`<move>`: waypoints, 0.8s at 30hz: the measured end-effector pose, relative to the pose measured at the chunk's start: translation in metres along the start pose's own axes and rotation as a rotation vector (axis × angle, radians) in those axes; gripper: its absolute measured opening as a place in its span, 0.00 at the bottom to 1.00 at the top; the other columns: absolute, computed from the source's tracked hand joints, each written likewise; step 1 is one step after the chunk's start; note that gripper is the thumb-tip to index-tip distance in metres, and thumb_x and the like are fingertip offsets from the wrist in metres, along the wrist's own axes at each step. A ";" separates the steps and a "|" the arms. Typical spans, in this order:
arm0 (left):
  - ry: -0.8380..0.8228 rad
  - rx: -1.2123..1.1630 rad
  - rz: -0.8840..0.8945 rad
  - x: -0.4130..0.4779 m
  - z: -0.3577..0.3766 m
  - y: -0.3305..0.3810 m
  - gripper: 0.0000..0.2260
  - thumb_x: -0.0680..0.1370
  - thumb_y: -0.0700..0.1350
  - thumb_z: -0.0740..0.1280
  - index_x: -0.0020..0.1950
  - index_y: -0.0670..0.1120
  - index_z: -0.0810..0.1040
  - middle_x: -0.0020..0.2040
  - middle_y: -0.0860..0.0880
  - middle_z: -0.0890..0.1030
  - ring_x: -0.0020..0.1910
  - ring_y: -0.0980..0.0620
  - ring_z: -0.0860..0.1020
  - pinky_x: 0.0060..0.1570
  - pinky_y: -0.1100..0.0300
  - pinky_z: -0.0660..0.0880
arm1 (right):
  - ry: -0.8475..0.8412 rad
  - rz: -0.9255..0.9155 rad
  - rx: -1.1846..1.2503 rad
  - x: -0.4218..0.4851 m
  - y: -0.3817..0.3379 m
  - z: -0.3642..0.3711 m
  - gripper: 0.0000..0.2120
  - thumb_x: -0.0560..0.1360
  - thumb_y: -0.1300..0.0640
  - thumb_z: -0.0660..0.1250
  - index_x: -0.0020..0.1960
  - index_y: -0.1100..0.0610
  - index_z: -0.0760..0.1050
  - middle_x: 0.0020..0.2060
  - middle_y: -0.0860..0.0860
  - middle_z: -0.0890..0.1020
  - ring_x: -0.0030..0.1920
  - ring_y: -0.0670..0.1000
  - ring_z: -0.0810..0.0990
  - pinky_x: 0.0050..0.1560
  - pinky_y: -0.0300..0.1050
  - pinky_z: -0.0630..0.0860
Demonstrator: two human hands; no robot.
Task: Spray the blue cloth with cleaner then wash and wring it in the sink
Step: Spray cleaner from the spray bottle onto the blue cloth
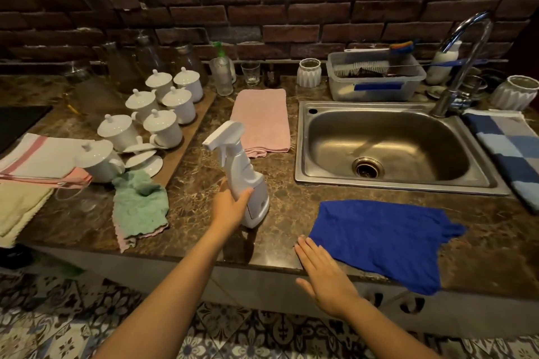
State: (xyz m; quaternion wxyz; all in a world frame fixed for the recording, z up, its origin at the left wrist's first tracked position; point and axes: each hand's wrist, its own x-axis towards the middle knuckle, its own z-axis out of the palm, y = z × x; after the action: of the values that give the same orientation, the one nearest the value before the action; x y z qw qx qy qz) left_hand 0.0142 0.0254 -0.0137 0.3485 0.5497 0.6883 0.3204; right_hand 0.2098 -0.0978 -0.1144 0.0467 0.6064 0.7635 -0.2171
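Observation:
A blue cloth (382,237) lies spread flat on the marble counter, in front of the steel sink (390,143); its near corner hangs over the counter's edge. My left hand (230,205) is wrapped around the body of a white spray bottle (245,175), which stands tilted on the counter left of the cloth, nozzle pointing left. My right hand (323,274) is flat and open, fingers together, with its fingertips at the cloth's left edge. The sink basin is dry-looking and holds nothing; the curved tap (466,58) rises at its back right.
A pink cloth (261,119) lies behind the bottle. A green cloth (140,204), white lidded cups (163,108) on a wooden board and folded towels (32,166) fill the left counter. A plastic tub (376,79) with brushes stands behind the sink, a checked mat (510,148) to its right.

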 end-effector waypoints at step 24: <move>-1.244 -0.542 0.019 -0.124 0.065 0.070 0.04 0.61 0.49 0.74 0.32 0.49 0.84 0.26 0.56 0.80 0.26 0.64 0.77 0.30 0.74 0.71 | 0.155 -0.106 1.587 -0.096 0.013 -0.183 0.41 0.56 0.41 0.77 0.62 0.60 0.72 0.45 0.59 0.84 0.45 0.57 0.82 0.51 0.53 0.78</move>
State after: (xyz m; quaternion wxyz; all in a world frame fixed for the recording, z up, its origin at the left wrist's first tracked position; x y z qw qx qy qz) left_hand 0.1240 -0.0795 0.0238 0.8024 0.5310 0.2500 0.1087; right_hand 0.2824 -0.1111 0.0792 -0.4623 0.4349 0.4102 -0.6549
